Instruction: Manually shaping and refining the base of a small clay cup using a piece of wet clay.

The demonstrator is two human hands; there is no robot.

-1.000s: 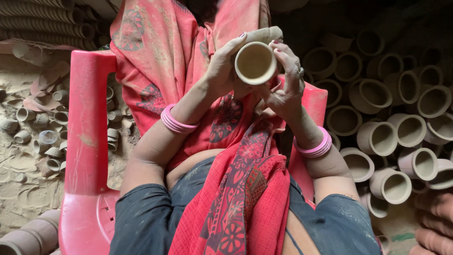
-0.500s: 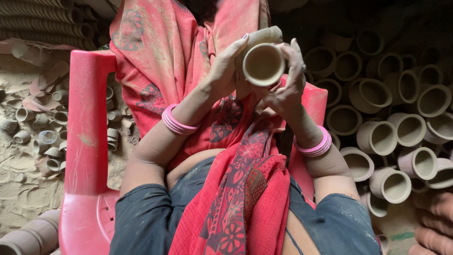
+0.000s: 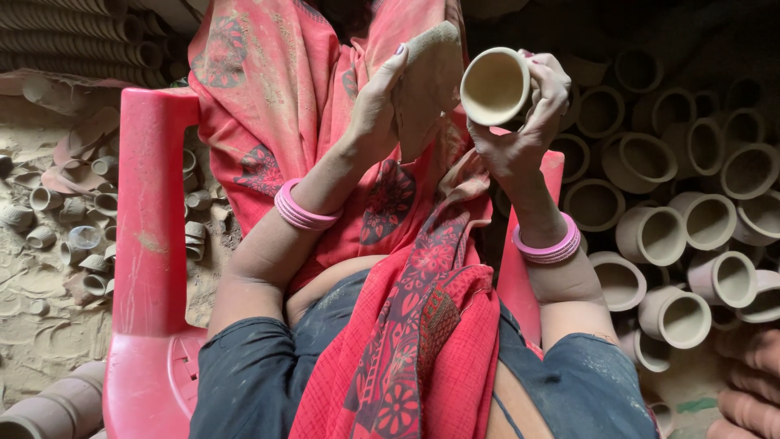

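Note:
My right hand [image 3: 524, 130] grips a small unfired clay cup [image 3: 494, 85] by its side, with the round mouth facing the camera. My left hand [image 3: 378, 106] is just left of the cup and holds a dusty beige pad [image 3: 426, 77] upright against its palm. The pad's edge sits close to the cup's rim; I cannot tell whether they touch. Both wrists wear pink bangles. The hands are raised over my lap, which is draped in red patterned cloth [image 3: 406, 325].
I sit in a red plastic chair [image 3: 150, 211]. Several rows of pale clay cups [image 3: 674, 219] lie stacked on their sides at the right. Broken and small cups [image 3: 73, 236] litter the sandy ground at the left. Part of another person's hand or foot [image 3: 751, 382] shows at bottom right.
The right hand has carried the cup to the right and turned it. The left hand has come off the cup, and the beige pad is now more exposed in it.

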